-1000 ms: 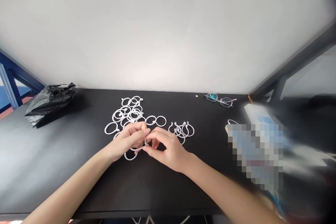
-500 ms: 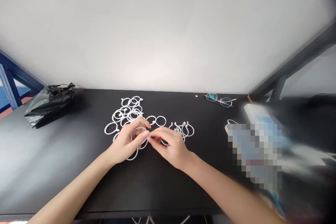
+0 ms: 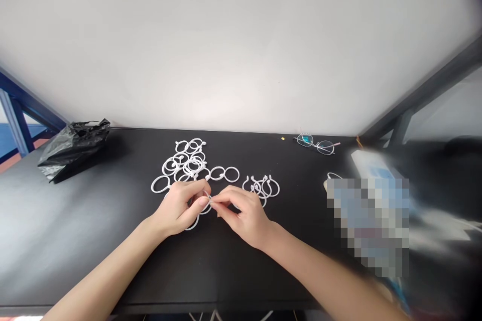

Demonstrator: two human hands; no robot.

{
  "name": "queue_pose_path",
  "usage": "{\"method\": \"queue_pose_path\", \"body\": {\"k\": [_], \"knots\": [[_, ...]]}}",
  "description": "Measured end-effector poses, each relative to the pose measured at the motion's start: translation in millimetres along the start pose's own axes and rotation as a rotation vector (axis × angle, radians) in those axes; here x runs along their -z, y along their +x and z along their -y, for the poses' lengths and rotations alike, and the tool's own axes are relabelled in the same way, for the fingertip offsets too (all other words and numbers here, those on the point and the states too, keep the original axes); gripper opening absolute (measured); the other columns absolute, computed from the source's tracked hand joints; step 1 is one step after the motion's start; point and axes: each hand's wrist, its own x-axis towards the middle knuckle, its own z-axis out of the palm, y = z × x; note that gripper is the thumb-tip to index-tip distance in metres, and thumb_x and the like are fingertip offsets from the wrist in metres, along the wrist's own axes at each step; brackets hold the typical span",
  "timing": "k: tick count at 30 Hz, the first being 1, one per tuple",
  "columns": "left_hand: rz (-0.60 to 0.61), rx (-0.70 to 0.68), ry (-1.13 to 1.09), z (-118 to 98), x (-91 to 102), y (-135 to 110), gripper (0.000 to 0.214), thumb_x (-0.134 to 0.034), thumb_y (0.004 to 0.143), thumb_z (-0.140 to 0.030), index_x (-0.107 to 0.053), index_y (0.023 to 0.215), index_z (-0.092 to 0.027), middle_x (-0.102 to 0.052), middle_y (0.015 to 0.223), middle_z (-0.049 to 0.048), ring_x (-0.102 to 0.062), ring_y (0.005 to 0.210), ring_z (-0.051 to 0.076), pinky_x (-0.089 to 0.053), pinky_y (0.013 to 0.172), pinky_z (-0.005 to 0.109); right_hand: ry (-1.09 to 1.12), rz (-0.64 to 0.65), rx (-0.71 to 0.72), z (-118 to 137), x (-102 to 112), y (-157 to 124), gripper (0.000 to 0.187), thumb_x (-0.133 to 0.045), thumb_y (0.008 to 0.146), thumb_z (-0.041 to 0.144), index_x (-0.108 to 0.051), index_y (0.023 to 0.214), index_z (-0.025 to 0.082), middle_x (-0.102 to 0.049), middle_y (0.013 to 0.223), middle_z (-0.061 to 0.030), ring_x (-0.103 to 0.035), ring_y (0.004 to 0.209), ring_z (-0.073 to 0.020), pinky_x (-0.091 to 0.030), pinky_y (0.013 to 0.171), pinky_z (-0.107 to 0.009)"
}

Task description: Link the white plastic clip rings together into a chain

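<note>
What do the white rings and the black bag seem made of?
The white rings look like smooth, glossy moulded plastic, given their even colour and small tabs. The black bag seems thin plastic film: shiny and crumpled into sharp creases.

Two hands (image 3: 176, 205) (image 3: 244, 218), one plastic bag (image 3: 71, 150), one pair of glasses (image 3: 315, 144), about twenty rings (image 3: 194, 165).

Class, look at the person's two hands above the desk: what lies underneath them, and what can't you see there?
White plastic rings show beneath the left hand, lying on the black desk. Another ring edge shows beside the right hand. The palms hide how many rings lie under them.
</note>
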Motion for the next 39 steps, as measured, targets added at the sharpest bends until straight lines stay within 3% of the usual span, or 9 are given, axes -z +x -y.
{"method": "queue_pose_path", "body": {"k": [5, 10, 13, 17, 24, 27, 39], "knots": [[0.022, 0.007, 0.018, -1.3, 1.5, 1.6, 0.04, -0.031, 0.095, -0.044, -0.052, 0.072, -0.018, -0.047, 0.05, -0.0042, -0.042, 0.045, 0.011, -0.035, 0.049, 0.023, -0.014, 0.015, -0.009, -1.3, -0.3, 0.0, 0.01, -0.058, 0.091, 0.016, -0.066, 0.086, 0.018, -0.064, 0.071, -0.0012, -0.059, 0.062, -0.0104, -0.051, 0.059, -0.022], [0.048, 0.066, 0.168, 5.6, 8.0, 1.1, 0.042, -0.039, 0.09, -0.055, -0.053, 0.075, -0.018, -0.052, 0.054, -0.0031, -0.047, 0.048, 0.012, -0.037, 0.053, 0.024, -0.155, -0.005, 0.056, -7.3, 2.6, 0.6, 0.011, -0.053, 0.092, 0.017, -0.064, 0.094, 0.017, -0.066, 0.092, -0.0067, -0.062, 0.071, -0.0113, -0.054, 0.066, -0.023], [0.007, 0.139, 0.33, 7.8, 14.7, 3.5, 0.042, -0.044, 0.088, -0.056, -0.054, 0.073, -0.018, -0.06, 0.063, -0.0003, -0.054, 0.055, 0.014, -0.038, 0.056, 0.025, -0.389, 0.034, -0.021, -11.0, 9.2, 3.5, 0.016, -0.05, 0.09, 0.011, -0.065, 0.091, 0.017, -0.066, 0.089, -0.0068, -0.061, 0.08, -0.0163, -0.053, 0.073, -0.03], [0.007, 0.207, 0.415, 4.8, 20.4, 8.2, 0.044, -0.046, 0.086, -0.059, -0.055, 0.073, -0.018, -0.062, 0.067, 0.0008, -0.057, 0.059, 0.015, -0.039, 0.056, 0.025, -0.608, 0.135, -0.174, -16.1, 16.5, 6.5, 0.017, -0.054, 0.083, 0.003, -0.066, 0.083, 0.016, -0.064, 0.082, -0.0059, -0.056, 0.08, -0.0194, -0.05, 0.071, -0.032], [0.058, 0.295, 0.452, 0.2, 17.1, 10.2, 0.043, -0.045, 0.087, -0.06, -0.054, 0.076, -0.019, -0.063, 0.07, 0.0001, -0.057, 0.059, 0.014, -0.038, 0.057, 0.024, -0.643, 0.205, -0.245, -13.0, 15.3, 7.4, 0.007, -0.06, 0.087, 0.019, -0.066, 0.085, 0.015, -0.064, 0.081, -0.0042, -0.056, 0.078, -0.0176, -0.047, 0.078, -0.033], [0.06, 0.328, 0.481, 0.3, 16.7, 11.1, 0.042, -0.041, 0.091, -0.057, -0.052, 0.075, -0.019, -0.063, 0.07, -0.0004, -0.055, 0.058, 0.013, -0.037, 0.056, 0.024, -0.643, 0.247, -0.24, -9.5, 15.1, 7.2, 0.013, -0.067, 0.084, 0.026, -0.068, 0.089, 0.014, -0.064, 0.083, -0.0046, -0.057, 0.08, -0.0183, -0.047, 0.08, -0.034], [0.113, 0.317, 0.508, 5.2, 12.2, 12.1, 0.042, -0.04, 0.093, -0.056, -0.045, 0.071, -0.021, -0.058, 0.059, -0.0028, -0.049, 0.047, 0.012, -0.031, 0.049, 0.022, -0.627, 0.331, -0.238, -7.3, 18.3, 8.8, 0.009, -0.067, 0.08, 0.022, -0.066, 0.087, 0.016, -0.062, 0.084, -0.0043, -0.054, 0.082, -0.0189, -0.046, 0.076, -0.033]]}}
